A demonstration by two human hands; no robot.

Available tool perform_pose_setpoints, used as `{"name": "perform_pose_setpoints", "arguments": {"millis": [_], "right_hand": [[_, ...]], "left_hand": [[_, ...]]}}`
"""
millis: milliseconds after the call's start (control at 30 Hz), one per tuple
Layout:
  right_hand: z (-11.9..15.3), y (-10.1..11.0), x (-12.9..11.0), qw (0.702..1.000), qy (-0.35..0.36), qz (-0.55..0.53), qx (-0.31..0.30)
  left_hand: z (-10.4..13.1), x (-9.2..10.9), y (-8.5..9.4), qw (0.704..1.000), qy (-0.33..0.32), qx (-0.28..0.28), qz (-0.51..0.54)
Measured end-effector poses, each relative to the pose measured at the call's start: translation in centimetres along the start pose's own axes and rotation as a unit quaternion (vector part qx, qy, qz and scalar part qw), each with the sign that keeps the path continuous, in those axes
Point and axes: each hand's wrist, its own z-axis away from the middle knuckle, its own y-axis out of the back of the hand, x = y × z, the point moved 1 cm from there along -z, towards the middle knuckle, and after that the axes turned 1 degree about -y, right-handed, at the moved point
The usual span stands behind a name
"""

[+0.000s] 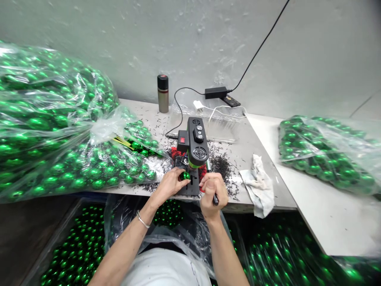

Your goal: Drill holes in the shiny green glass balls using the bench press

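Note:
My left hand (172,181) pinches a shiny green ball (185,176) between thumb and fingers. The ball sits under the head of a small black bench drill press (197,139), above its slotted base (190,188). Whether a drill bit touches the ball is hidden. My right hand (213,192) is wrapped round the press's lever handle (215,200), whose black end pokes out below the fist. Black shavings (222,167) and red shavings (202,171) lie around the base.
Clear plastic bags of green balls (53,119) fill the left side; another bag (321,151) lies at right. A crumpled cloth (258,186), a flask (163,93), a power adapter (216,92) and a clear plastic tray (223,127) are on the table. More green balls (168,212) sit below its edge.

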Motion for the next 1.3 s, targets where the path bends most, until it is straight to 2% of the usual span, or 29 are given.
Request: {"name": "perform_pose_setpoints", "arguments": {"millis": [100, 233, 300, 633, 867, 1300], "right_hand": [[0.1, 0.0, 0.0, 1.000, 0.003, -0.009, -0.001], [0.2, 0.0, 0.0, 1.000, 0.002, -0.002, -0.001], [0.4, 0.1, 0.2, 1.000, 0.003, 0.004, -0.001], [2.4, 0.0, 2.4, 0.996, 0.072, 0.042, -0.024], [4.2, -0.3, 4.0, 0.997, 0.074, 0.034, -0.009], [4.9, -0.3, 4.7, 0.997, 0.066, 0.033, -0.001]], "left_hand": [[0.0, -0.6, -1.4, 0.998, -0.015, 0.056, 0.016], [0.5, -1.6, -3.4, 0.983, -0.081, 0.161, 0.027], [0.6, -2.0, -4.0, 0.977, -0.097, 0.189, 0.024], [0.4, -2.3, -4.2, 0.974, -0.111, 0.193, 0.033], [0.5, -2.1, -4.1, 0.972, -0.119, 0.200, 0.038], [0.5, -2.4, -4.4, 0.974, -0.108, 0.194, 0.047]]}}
